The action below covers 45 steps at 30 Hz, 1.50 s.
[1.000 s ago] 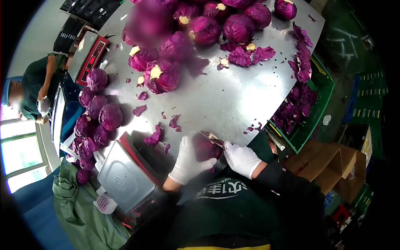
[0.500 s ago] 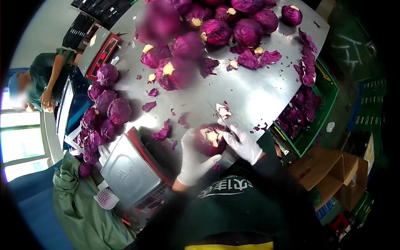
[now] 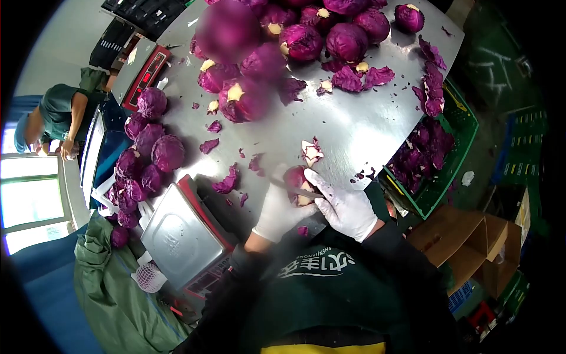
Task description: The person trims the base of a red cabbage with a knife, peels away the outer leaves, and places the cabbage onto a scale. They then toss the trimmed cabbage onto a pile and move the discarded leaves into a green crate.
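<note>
A red cabbage [image 3: 296,176] is held low over the front of the metal table [image 3: 348,138], with its pale cut stem end partly hidden by fingers. My left hand [image 3: 276,211], in a white glove, wraps round its left side. In my white-gloved right hand [image 3: 346,209] is a knife [image 3: 302,192], its blurred blade lying across the cabbage. The right fingertips touch the cabbage too. Just beyond it lies a pale trimmed stem piece [image 3: 311,152]. Loose purple leaves [image 3: 226,180] are scattered to the left.
Several red cabbages [image 3: 348,42] crowd the table's far side, and more [image 3: 168,153] are heaped at the left. A weighing scale [image 3: 183,236] stands near left, another scale [image 3: 144,74] farther back. Right: a green crate [image 3: 433,197] of leaves and a cardboard box [image 3: 454,239]. A co-worker [image 3: 62,112] is at far left.
The cabbage has turned in my left hand, so its stem end shows less. The knife has swung from pointing away to lying across the cabbage. The far-left person has shifted slightly.
</note>
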Available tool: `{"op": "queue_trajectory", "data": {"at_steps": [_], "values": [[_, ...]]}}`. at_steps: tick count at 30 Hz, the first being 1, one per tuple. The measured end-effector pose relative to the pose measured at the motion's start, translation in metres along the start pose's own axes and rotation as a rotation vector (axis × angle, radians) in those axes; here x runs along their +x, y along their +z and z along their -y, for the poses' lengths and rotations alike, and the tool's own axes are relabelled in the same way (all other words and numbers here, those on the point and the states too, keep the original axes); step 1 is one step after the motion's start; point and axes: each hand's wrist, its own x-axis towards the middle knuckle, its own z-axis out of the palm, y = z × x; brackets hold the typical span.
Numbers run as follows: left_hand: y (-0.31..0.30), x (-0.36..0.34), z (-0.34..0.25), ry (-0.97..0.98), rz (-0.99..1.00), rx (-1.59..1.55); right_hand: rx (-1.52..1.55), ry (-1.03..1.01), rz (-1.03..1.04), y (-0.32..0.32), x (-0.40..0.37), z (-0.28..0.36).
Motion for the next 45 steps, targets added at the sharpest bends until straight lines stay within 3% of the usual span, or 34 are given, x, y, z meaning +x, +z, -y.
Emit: {"op": "queue_trajectory", "data": {"at_steps": [3,6,9,13,15,16,18,20,22,25,27,29,35,36,40,42,43,44,45], "values": [[-0.002,0.007,-0.004,0.093,0.000,0.138,0.026,0.034,0.039,0.001,0.009,-0.001],[-0.005,0.008,0.000,-0.044,0.065,0.173,-0.044,-0.033,0.058,0.000,0.019,-0.010],[-0.003,0.008,-0.003,-0.046,0.055,0.241,-0.137,-0.044,0.078,-0.001,0.023,-0.014],[0.001,0.007,0.015,-0.185,0.084,-0.032,-0.116,-0.018,0.076,0.003,0.025,-0.015],[0.001,0.008,0.013,-0.250,0.118,-0.168,-0.060,0.011,-0.077,0.013,0.029,-0.029],[0.001,0.004,0.011,-0.135,0.075,0.033,-0.032,0.026,-0.155,0.018,0.033,-0.040],[0.003,-0.014,0.007,0.101,-0.015,0.436,0.100,0.279,-0.386,0.012,0.055,-0.085],[0.005,-0.019,0.008,-0.111,-0.038,0.091,0.011,0.479,0.018,-0.027,0.074,-0.075],[0.007,-0.016,0.010,-0.220,-0.059,-0.178,0.213,0.478,-0.066,-0.020,0.068,-0.064],[0.011,-0.015,0.005,-0.160,-0.152,-0.226,0.404,0.444,-0.139,-0.005,0.036,-0.028],[0.012,-0.014,0.006,-0.091,-0.186,-0.112,0.366,0.212,-0.184,0.021,0.009,-0.022],[0.012,-0.016,0.018,-0.020,-0.199,0.149,0.301,0.210,-0.053,0.021,0.000,-0.007],[0.010,-0.015,0.020,-0.141,-0.065,-0.318,0.137,0.133,0.015,0.020,0.003,-0.002],[0.011,-0.016,0.017,-0.157,-0.064,-0.471,0.209,0.217,0.006,0.016,0.007,-0.008],[0.009,-0.016,0.012,-0.192,-0.087,-0.458,0.488,0.373,0.002,-0.006,0.030,-0.012],[0.008,-0.015,0.022,-0.131,-0.049,-0.404,0.319,0.334,0.143,-0.015,0.035,0.001],[0.007,-0.017,0.023,-0.143,-0.044,-0.423,0.273,0.091,-0.128,0.007,0.035,-0.009],[0.005,-0.018,0.024,-0.152,-0.042,-0.441,0.437,0.330,0.028,0.008,0.035,-0.014],[0.003,-0.019,0.024,-0.161,-0.043,-0.457,0.315,0.296,-0.087,0.019,0.036,-0.024]]}}
